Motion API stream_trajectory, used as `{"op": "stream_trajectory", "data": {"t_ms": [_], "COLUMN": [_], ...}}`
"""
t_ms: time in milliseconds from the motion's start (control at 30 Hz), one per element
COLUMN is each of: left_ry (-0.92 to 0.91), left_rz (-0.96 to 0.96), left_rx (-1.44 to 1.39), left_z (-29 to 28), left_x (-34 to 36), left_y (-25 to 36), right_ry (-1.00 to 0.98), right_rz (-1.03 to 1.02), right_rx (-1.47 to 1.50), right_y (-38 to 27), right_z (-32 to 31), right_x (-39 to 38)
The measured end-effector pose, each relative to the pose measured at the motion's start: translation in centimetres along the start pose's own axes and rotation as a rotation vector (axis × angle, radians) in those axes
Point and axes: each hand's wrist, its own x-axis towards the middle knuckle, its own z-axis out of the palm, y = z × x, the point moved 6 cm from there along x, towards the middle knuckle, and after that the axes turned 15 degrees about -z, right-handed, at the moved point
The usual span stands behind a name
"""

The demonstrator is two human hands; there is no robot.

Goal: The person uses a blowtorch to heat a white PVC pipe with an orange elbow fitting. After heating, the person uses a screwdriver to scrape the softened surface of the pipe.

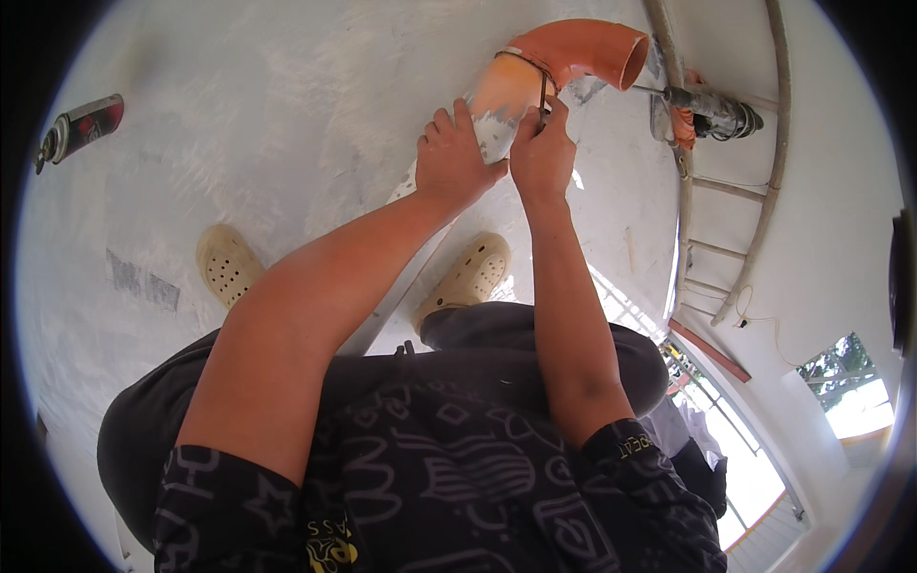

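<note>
head view. left hand (457,160) wraps the lower, plaster-smeared stretch of an orange plastic elbow pipe (564,59), fingers curled together and clamped round its wall. right hand (542,153) sits just beside it, touching at the thumbs; its fingertips (552,113) are pinched on a thin dark wire loop (543,91) hanging from the metal band clamp (526,61) that rings the pipe just above the fingers. the pipe's open mouth turns away beyond the fingertips, to the person's right.

judgement: the step in hand looks like tightening or twisting the band fastening. next move would call for a steady left-hand brace and a small, controlled twist at the pinch.

well apart from the fingers: dusty power drill (712,110), wooden ladder (740,191), spray can (81,127) far left, cream perforated clogs (468,277) below on the white floor (239,95).
</note>
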Motion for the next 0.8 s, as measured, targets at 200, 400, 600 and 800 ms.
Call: {"op": "stream_trajectory", "data": {"t_ms": [200,400,600,800], "left_ry": [0.012,-0.039,-0.025,-0.014], "left_rz": [-0.007,-0.025,-0.014,-0.009], "left_rx": [-0.017,-0.031,-0.019,-0.016], "left_z": [-0.2,-0.6,-0.6,-0.5], "left_x": [0.0,-0.1,0.0,0.1], "left_y": [-0.2,0.1,0.1,0.1], "right_ry": [0.098,0.062,0.086,0.123], "right_rz": [0.214,-0.054,-0.040,-0.103], "right_rx": [0.524,0.299,0.261,0.249], "right_y": [1.9,1.1,1.9,1.8], "right_z": [1.6,0.2,-0.2,-0.7], "right_x": [-1.2,-2.3,-2.3,-2.8]}}
